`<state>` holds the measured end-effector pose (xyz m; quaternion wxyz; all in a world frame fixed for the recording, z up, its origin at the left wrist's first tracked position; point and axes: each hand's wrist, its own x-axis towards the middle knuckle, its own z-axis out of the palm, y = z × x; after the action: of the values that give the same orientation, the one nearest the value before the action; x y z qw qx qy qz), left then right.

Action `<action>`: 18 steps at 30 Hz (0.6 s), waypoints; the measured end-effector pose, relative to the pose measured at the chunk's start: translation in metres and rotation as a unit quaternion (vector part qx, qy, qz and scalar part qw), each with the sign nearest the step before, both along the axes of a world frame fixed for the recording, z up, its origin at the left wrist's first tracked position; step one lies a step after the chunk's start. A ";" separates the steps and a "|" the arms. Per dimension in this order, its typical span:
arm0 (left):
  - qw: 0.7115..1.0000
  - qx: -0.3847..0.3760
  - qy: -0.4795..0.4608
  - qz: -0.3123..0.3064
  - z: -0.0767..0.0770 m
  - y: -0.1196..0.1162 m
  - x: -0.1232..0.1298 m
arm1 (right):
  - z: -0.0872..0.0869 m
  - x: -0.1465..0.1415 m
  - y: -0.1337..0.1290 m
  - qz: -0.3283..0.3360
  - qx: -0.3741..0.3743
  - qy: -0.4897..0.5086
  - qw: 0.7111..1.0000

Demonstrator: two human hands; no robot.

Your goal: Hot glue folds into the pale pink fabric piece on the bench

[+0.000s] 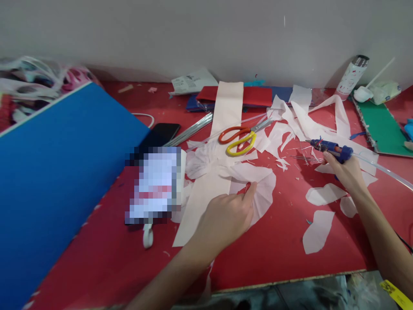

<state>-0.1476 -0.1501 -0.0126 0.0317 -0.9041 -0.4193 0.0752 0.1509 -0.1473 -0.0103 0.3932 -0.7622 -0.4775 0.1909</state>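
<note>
My left hand (227,215) lies palm down with the index finger extended onto the right loop of a gathered white fabric piece (266,193); the thumb is out of sight, so I cannot tell whether the fingers pinch the fabric. My right hand (350,170) is closed around a blue glue gun (326,146), nozzle directed left, with a clear glue stick (383,169) extending from its rear to the right.

The gathered piece sits at mid-counter, across a long off-white strip (229,103) that runs from far to near and passes partly under my left hand. Scissors (237,148) with one red and one yellow handle lie just beyond the gathers, blades pointing far right.

White fabric scraps (318,232) lie near and left of my right hand; tangled white strips (343,116) lie farther off. Left of the gathers rests a device (156,185) with an obscured screen; beyond it are a black phone (164,130) and a bundle of silvery rods (190,130).

A large blue board (71,172) covers the left of the red counter (274,254). At far right are a green board (385,127) and a tilted patterned bottle (351,77).
</note>
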 end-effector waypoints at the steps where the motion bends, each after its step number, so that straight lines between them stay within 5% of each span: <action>1: 1.000 0.001 -0.004 -0.003 0.000 0.000 -0.001 | 0.000 0.000 0.000 0.001 0.001 0.000 1.000; 10: 1.000 -0.007 -0.016 -0.005 -0.003 0.001 -0.001 | -0.002 0.002 0.000 0.003 -0.006 0.005 1.000; 18: 0.998 -0.034 -0.013 0.054 0.005 0.007 0.001 | 0.001 -0.001 0.000 -0.004 -0.006 0.007 1.000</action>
<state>-0.1467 -0.1426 -0.0078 -0.0086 -0.8815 -0.4655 0.0788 0.1502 -0.1470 -0.0097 0.3928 -0.7652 -0.4704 0.1972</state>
